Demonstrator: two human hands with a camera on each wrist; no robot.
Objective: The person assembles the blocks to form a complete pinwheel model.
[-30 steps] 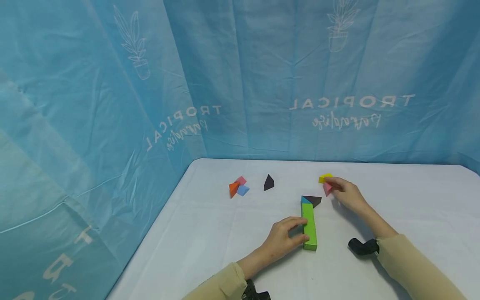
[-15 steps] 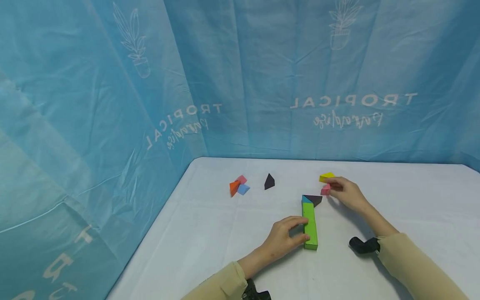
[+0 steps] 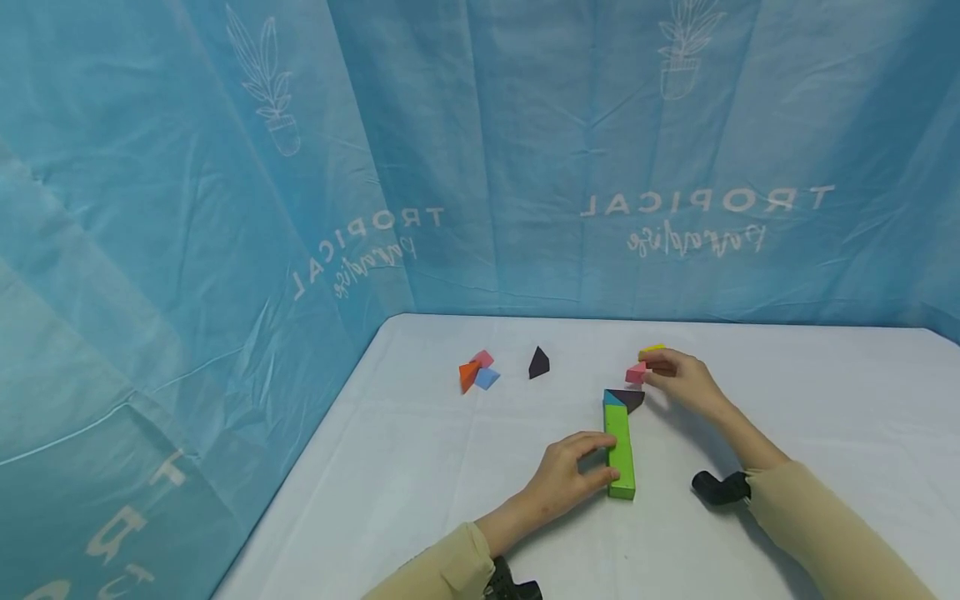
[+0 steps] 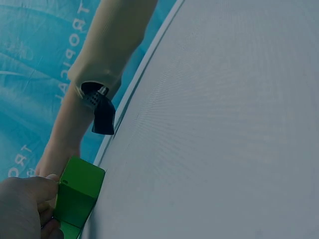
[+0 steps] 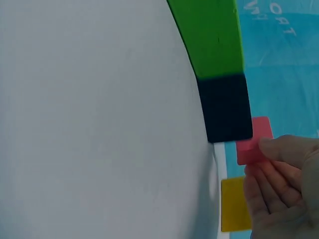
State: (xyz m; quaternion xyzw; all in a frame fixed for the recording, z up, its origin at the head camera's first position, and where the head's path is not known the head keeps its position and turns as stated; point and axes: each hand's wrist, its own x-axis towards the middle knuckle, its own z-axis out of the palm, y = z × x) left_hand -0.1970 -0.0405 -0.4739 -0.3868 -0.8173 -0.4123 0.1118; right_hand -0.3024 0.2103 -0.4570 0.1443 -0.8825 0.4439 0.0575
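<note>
My left hand rests at the left side of a long green block, with curved fingers and thumb set apart along it. The left wrist view shows thumb and fingertips right at the green block's edge. A blue triangular block and a dark triangular block lie at its far end. My right hand pinches a pink triangular block between thumb and fingers, just beyond the dark block. Behind that hand, a yellow block is partly hidden.
Left of the green block, farther back, lie an orange block, another pink block and a light blue block, close together. A separate black block lies to their right. The white-covered table ends at blue curtains.
My right hand has turned the pink block and moved it left, closer to the dark block's far side. The left hand and green block have stayed in place.
</note>
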